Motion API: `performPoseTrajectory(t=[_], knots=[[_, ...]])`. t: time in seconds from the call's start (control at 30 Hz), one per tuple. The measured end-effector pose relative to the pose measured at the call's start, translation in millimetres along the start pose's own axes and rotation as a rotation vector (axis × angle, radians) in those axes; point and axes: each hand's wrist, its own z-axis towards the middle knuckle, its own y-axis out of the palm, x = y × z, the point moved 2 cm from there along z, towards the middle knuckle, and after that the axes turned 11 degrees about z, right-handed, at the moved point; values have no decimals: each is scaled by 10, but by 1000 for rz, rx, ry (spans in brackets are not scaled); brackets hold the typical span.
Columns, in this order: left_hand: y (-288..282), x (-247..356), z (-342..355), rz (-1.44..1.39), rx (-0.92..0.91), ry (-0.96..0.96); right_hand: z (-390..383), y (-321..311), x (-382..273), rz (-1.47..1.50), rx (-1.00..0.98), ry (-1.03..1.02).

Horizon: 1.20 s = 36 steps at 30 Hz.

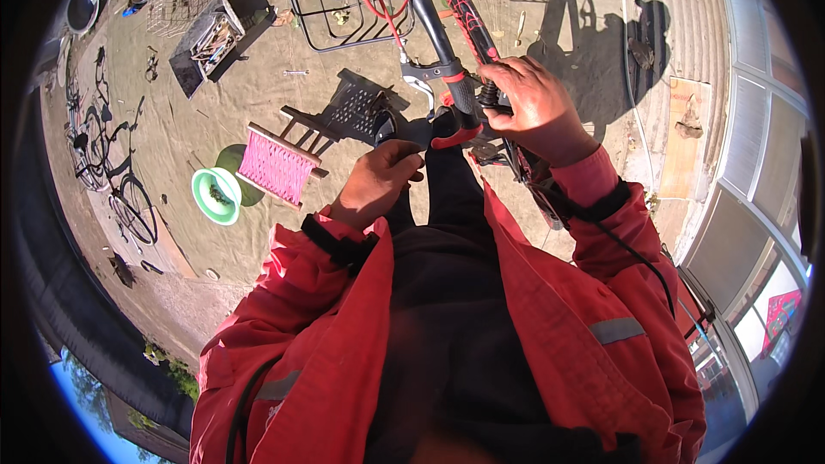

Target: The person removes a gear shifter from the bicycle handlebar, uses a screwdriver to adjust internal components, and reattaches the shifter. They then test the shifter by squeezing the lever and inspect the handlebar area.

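A bicycle with a black and red frame (464,13) stands in front of me. Its black handlebar (430,26) points toward me, with a brake lever (423,84) and a grip (465,101) that has a red end piece. My right hand (537,107) is just right of the grip, thumb and fingers curled round a black ribbed part (491,94) of the bicycle. Left of the grip, my left hand (378,180) is closed, fingertips pinched together. Whatever may be between them is too small to make out.
A pink woven stool (277,165) and a pale green basin (215,196) stand to the left. Beyond them is an open box of tools (210,47). A black wire basket (322,0) is at the front. Other bicycles (129,206) lie far left; windowed panels (748,146) line the right.
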Motion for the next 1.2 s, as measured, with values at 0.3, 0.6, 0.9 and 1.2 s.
performPoseTrajectory(t=[0.3, 0.6, 0.9, 1.2], knots=[[-50, -18, 2, -9, 1, 9, 30, -51, 2, -26, -89, -28], [-158, 3, 67, -65, 63, 68, -17, -76, 21, 100, 40, 29], [-598, 426, 603, 44, 176, 255, -238, -1, -233, 294, 179, 367], [-625, 860, 1293, -262, -571, 172, -338, 189, -577, 263, 395, 631]])
